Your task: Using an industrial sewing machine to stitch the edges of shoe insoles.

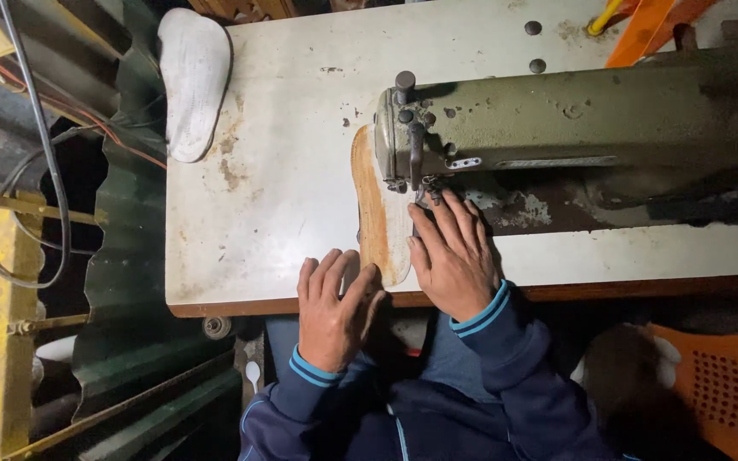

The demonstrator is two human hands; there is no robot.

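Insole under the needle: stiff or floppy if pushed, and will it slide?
The insole looks thin and flat, so probably bendy rather than rigid. It is likely light: both the left hand and right hand press it down. On the smooth, worn table it would probably slide easily.

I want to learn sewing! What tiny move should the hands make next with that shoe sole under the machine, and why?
Probably nudge the sole slightly forward, away from the person. It lies flat under the sewing machine head, the right hand pressing it beside the needle area and the left hand steadying its near end, so both seem placed to guide it along the edge.
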